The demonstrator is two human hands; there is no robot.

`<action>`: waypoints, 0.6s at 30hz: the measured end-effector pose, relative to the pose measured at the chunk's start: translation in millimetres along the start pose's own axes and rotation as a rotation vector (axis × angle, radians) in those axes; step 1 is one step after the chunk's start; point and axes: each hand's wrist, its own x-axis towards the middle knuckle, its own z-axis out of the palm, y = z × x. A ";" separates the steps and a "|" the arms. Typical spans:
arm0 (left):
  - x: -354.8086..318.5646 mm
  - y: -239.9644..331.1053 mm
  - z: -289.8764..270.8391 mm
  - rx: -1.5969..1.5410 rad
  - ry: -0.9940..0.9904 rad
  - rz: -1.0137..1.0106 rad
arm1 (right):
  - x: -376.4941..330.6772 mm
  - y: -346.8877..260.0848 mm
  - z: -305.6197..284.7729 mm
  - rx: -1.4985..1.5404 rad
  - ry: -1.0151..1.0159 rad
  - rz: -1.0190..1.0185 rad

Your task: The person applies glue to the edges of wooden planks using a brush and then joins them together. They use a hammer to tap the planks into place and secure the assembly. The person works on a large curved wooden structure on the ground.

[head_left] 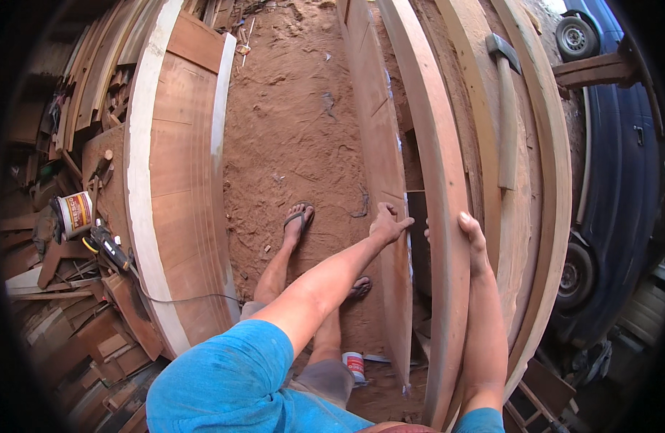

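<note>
A thick, smooth wooden beam (448, 166) runs lengthwise in front of me, right of centre. My right hand (474, 238) wraps around it, its thumb on the right side and some fingertips showing at the left. Just left of the beam, a thin wooden panel (372, 108) stands on edge, with whitish smears along its upper edge. My left hand (390, 224) is at that edge, fingers curled and thumb stretched across toward the beam. Whatever its fingers may hold is hidden.
A hammer (505, 115) lies on boards to the right, beyond which a blue vehicle (614, 195) is parked. Leftward stand a grooved, white-edged panel (181, 166), a corded power tool (110, 245), a bucket (75, 213) and scrap wood. A small can (355, 366) sits near my legs.
</note>
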 end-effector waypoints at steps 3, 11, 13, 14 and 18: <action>-3.3 0.7 -5.7 0.004 -0.004 0.000 | -27.2 0.1 -0.5 0.059 -0.009 0.087; -1.6 0.6 -10.6 -0.027 -0.065 -0.013 | -82.2 14.9 21.2 0.137 0.049 0.081; -1.8 3.4 -11.8 -0.028 -0.076 -0.030 | -82.2 13.8 24.2 0.136 0.050 0.081; -2.9 4.7 -11.7 -0.024 -0.070 -0.035 | -78.8 12.7 24.8 0.130 0.049 0.080; -3.8 4.7 -9.7 -0.016 -0.056 -0.034 | -51.2 3.0 21.9 0.154 0.028 0.085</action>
